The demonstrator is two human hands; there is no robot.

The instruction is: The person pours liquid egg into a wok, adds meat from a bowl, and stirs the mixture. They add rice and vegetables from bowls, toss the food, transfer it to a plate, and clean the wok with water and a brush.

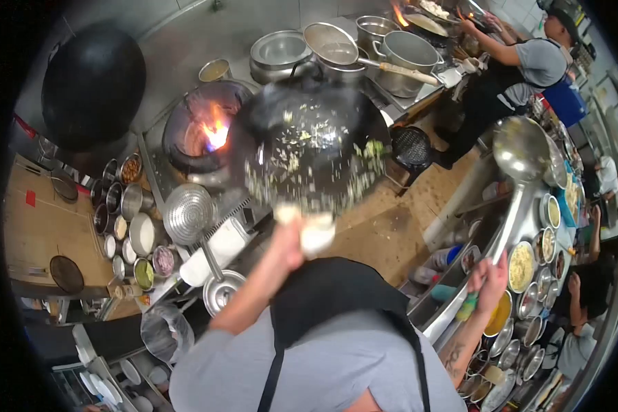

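My left hand [290, 244] is closed on the near edge of a black wok [254, 130], with a white cloth [316, 233] bunched at the grip. Chopped pale and green bits [316, 172] scatter across the wok, blurred by motion. The wok is off the burner [175, 130], to its right, where flames [216, 134] rise. Out to the right, my right hand [489, 283] is wrapped around the handle of a large metal ladle [518, 161], its bowl held up and away from the wok. A green and yellow band [467, 307] shows on that handle below my fingers.
Pots [408, 58] and a strainer with a wooden handle [331, 44] stand at the back. A perforated skimmer [187, 213] and ingredient tins [143, 233] sit left. Bowls of food [522, 266] line the right counter. A co-worker [529, 69] cooks at the far right stove.
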